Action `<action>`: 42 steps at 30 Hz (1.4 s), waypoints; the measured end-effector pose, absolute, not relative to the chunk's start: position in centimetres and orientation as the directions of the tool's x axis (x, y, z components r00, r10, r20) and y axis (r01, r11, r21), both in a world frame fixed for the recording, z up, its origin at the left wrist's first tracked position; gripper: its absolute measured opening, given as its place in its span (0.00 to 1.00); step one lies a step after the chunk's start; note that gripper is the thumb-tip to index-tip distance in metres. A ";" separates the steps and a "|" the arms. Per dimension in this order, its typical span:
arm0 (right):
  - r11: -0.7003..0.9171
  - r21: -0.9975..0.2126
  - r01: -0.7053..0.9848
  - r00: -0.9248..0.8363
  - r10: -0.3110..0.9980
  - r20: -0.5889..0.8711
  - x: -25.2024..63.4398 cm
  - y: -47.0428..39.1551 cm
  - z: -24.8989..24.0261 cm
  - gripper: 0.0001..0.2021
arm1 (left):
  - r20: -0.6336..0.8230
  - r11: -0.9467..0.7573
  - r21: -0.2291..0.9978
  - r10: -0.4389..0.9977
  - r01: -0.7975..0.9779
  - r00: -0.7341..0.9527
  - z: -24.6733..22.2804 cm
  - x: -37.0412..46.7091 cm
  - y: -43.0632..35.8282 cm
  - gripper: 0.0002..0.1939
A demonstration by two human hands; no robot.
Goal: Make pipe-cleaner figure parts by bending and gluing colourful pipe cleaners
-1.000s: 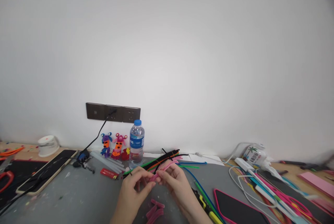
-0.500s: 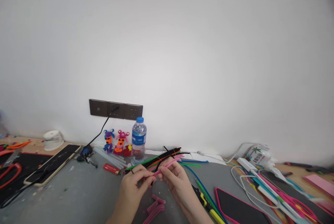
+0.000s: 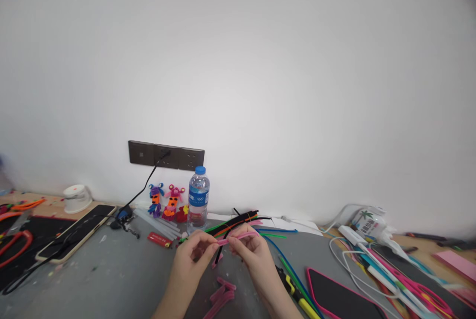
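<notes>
Between my two hands runs a pink pipe cleaner (image 3: 223, 241), pinched at both sides. My left hand (image 3: 191, 262) closes thumb and fingertips on its left part. Fingers of my right hand (image 3: 255, 257) are wrapped round the other part, and a pink length curves out over them. Below the hands, several cut pink pipe cleaner pieces (image 3: 222, 295) lie on the grey mat (image 3: 126, 279). A small pink piece (image 3: 217, 260) lies just under the fingertips, by a black strand. Behind the hands lies a bundle of black, green and orange pipe cleaners (image 3: 238, 221).
A water bottle (image 3: 198, 202) stands by the wall, beside two fuzzy figures (image 3: 172, 203). Glue sticks (image 3: 158, 224) and a red lighter (image 3: 159, 239) lie left. Right are a yellow-black tool (image 3: 293, 289), a pink-edged phone (image 3: 342, 294) and pink scissors (image 3: 427, 292). Another phone (image 3: 76, 235) lies left.
My left hand has turned slightly and its fingers sit a little higher. The pink pipe cleaner now lies flatter between the hands, and the small pink piece below shows more clearly.
</notes>
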State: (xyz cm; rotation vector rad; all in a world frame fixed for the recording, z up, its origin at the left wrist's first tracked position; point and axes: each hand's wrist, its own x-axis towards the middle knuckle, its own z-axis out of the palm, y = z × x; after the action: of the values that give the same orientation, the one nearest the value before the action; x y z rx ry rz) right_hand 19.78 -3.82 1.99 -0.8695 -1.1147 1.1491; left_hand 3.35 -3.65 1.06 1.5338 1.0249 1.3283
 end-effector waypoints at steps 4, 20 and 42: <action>0.251 -0.934 -0.255 0.042 0.968 0.248 19.3 -4.0 1.9 0.15 | 0.106 -0.067 0.967 0.983 -0.247 0.149 0.9 3.8 -3.6 0.18; 0.189 -0.974 -0.125 -0.061 0.978 0.197 18.1 -5.0 2.5 0.17 | -0.093 0.219 0.773 0.967 -0.595 0.236 1.6 4.5 -4.1 0.16; 0.219 -0.969 -0.113 -0.310 0.919 0.244 20.2 -5.5 3.2 0.09 | -0.047 0.267 0.845 0.900 -0.463 0.434 1.7 3.6 -4.4 0.21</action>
State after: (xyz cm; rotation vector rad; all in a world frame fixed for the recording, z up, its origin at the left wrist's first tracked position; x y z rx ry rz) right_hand 20.23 -5.51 3.19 -0.8025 -1.4868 1.2916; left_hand 3.57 -4.37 1.73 0.8707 0.5996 0.9972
